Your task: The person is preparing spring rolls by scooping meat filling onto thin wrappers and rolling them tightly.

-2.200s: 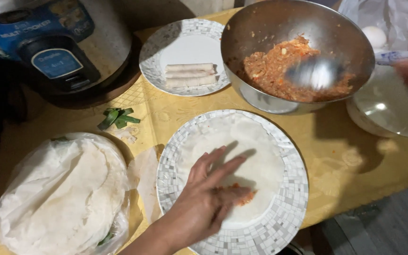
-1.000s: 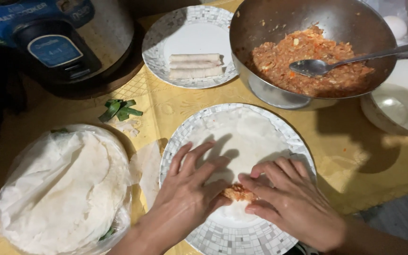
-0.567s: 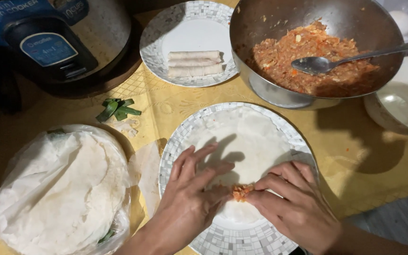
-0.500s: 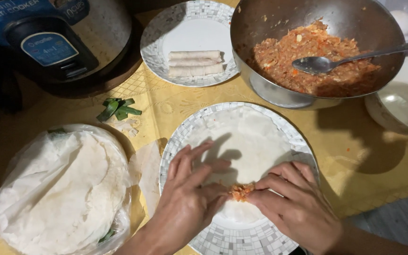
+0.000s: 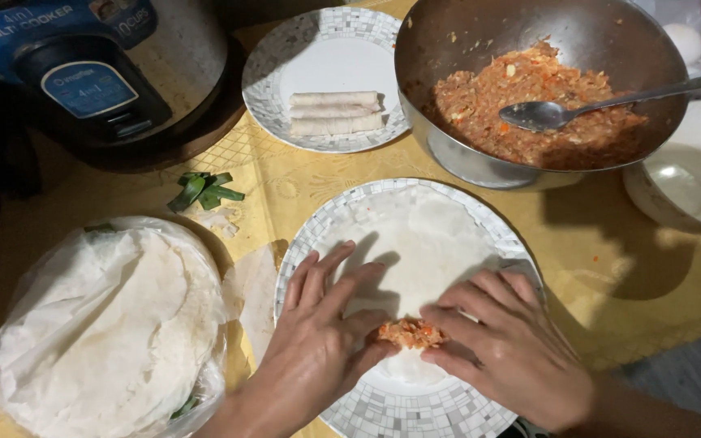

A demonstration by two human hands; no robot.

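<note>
Since the frame a second ago, both hands have closed in on the filling (image 5: 411, 332); fingers now press nearer to it, plate and bowls unmoved.

Left hand (image 5: 322, 345): flat on the wrapper (image 5: 415, 251), fingers spread, thumb at the filling's 9 o'clock edge. No closed grip; pressing, not clasping.
Right hand (image 5: 509, 349): fingers curled against the filling's 3 o'clock side, pinching wrapper edge round it, loosely.

Filling sits at 6 o'clock on the wrapper, which lies on the mosaic-rim plate (image 5: 383, 405) on the bench (image 5: 610, 268).

Handling, judged: wrapper thin, soft, light, tears easily; take it by the near edge with fingertips. Filling moist, crumbly, likely to spill sideways.

9 o'clock: wrapper stack (image 5: 107, 324) in clear plastic bag. Farther, green leaf bits (image 5: 203, 189).
12 o'clock: small plate (image 5: 326, 73) with three finished rolls (image 5: 336, 112).
1 o'clock: steel bowl (image 5: 448, 154) of orange mix, spoon (image 5: 553, 115) in it. 3 o'clock: white bowl (image 5: 691, 174).
11 o'clock: cooker (image 5: 99, 73), blue label panel, white lettering.
</note>
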